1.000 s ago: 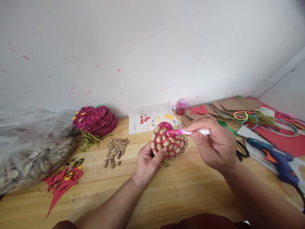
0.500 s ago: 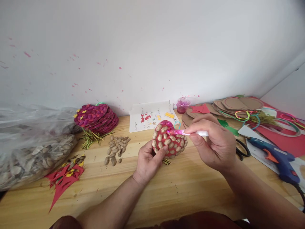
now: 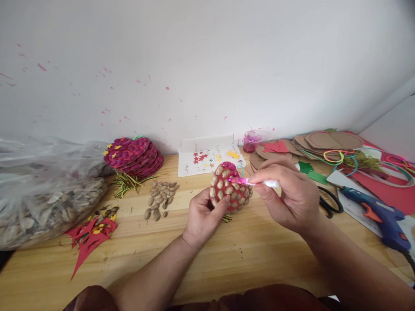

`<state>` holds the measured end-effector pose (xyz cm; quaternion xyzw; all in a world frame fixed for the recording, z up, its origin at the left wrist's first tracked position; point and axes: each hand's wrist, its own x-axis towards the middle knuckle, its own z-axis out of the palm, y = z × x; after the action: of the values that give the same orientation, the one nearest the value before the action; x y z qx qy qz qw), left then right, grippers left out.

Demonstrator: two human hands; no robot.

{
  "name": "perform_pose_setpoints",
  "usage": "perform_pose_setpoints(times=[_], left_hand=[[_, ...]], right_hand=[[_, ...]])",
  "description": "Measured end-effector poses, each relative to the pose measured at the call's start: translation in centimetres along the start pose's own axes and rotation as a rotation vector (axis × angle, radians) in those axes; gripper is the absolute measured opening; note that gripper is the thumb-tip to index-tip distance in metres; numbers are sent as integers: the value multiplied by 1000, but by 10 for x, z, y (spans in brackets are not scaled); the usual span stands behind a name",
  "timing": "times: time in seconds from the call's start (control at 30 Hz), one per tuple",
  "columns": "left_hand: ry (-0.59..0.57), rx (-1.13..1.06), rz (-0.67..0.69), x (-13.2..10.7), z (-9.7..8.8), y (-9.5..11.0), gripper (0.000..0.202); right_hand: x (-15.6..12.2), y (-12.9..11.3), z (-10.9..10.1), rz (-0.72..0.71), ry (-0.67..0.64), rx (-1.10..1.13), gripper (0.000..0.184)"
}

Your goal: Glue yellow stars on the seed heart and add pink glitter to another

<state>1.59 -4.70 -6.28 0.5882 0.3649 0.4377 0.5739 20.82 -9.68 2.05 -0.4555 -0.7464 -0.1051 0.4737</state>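
My left hand (image 3: 207, 214) grips the lower left edge of a red disc covered with peanut shells (image 3: 235, 199), its thumb lying over the front. Several shells along the disc's top are painted magenta; the others are bare tan. In my right hand (image 3: 288, 194) is a white-handled paintbrush (image 3: 270, 183), pinched between thumb and fingers. Its magenta-soaked tip touches the disc near the upper middle. Thin green-brown stems (image 3: 227, 218) stick out under the disc, and a small blue loop (image 3: 240, 169) shows behind it. The right end of the brush is partly hidden by my fingers.
Left: a clear bag of shells (image 3: 61, 207), red paper scraps (image 3: 87, 242), loose peanut shells (image 3: 158, 198) and stacked magenta discs (image 3: 136, 157). Behind: a paper with stars (image 3: 188, 166) and a paint cup (image 3: 252, 141). Right: cardboard discs (image 3: 327, 140), scissors (image 3: 333, 209) and a glue gun (image 3: 382, 214).
The view has shifted slightly, so the table items sit a little further right. The brush tip stays on the disc's upper part, with both hands holding as before.
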Motion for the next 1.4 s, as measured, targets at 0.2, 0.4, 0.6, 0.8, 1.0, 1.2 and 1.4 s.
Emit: perform_pose_setpoints(times=[0.2,0.4,0.6,0.8,1.0,1.2,1.4], left_hand=[[-11,-11,-10,0,-1,-1,22],[-2,-20,-14,0,0,0,21],[-18,-13,-13,0,-1,1,22],[-14,-17,-17,1,0,2,23],[9,-12,-17,1,1,2,20],[-14,-33,-25,1,0,0,22],[-31,-68,-36,1,0,-2,24]], right_hand=[[0,-1,1,-32,14,-43,14],[1,-2,3,-57,-23,-44,10],[0,-1,4,-60,-11,-63,11],[-1,-1,4,-62,16,-78,13],[0,-2,5,-69,-47,-84,8],[-2,1,4,-56,-18,-71,10],[-3,3,2,-42,33,-71,16]])
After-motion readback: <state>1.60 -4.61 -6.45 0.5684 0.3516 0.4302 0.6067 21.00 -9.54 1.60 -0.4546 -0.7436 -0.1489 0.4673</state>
